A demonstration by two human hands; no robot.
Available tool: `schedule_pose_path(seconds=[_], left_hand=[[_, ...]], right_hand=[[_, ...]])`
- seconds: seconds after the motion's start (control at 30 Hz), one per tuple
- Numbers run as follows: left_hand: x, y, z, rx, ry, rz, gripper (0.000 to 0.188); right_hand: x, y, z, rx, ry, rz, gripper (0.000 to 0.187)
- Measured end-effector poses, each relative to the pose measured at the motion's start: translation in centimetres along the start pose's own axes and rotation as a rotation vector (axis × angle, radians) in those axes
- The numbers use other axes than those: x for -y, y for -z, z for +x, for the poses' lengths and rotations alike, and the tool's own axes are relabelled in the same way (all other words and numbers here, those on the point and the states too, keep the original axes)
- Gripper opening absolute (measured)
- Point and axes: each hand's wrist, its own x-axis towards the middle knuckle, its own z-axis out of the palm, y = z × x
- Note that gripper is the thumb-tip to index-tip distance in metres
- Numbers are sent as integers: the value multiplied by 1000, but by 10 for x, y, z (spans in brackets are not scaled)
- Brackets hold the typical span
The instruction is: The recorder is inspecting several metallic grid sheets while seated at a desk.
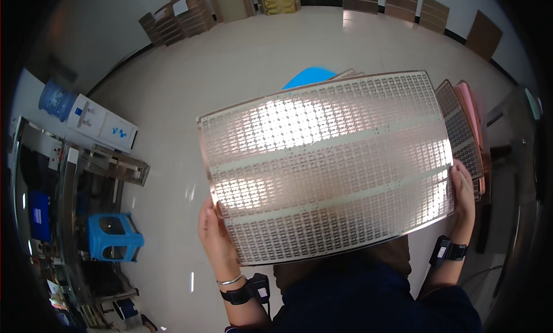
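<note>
Between my two hands is a large rectangular circuit board panel, pale and shiny, with rows of small repeated patterns and plain bands across it. It is tilted, its right end higher in the picture. My left hand is closed on the left edge, near the lower corner. At the opposite edge, my right hand grips the lower right side. Light glares off the upper left and right parts of the surface. Fingers behind the panel are hidden.
Behind the panel's right end stand more patterned panels beside a pink sheet. A blue round thing shows past its top edge. Left are a blue stool, a water dispenser and a cluttered bench. Panels lean along the far wall.
</note>
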Motion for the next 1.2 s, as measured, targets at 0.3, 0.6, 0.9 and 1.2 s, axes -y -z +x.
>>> schedule_pose_path(seconds=[0.3,0.6,0.9,1.2], left_hand=[[-23,26,19,397,184,118,61],[23,-109,-49,653,265,-746,62],[3,-91,-43,386,316,-408,72],[-13,-52,-23,516,384,-344,75]], right_hand=[[-9,3,-1,44,86,409,48],[-36,-106,-8,182,-71,1033,59],[-30,-104,-5,389,19,1194,52],[2,-60,-1,252,-68,713,75]])
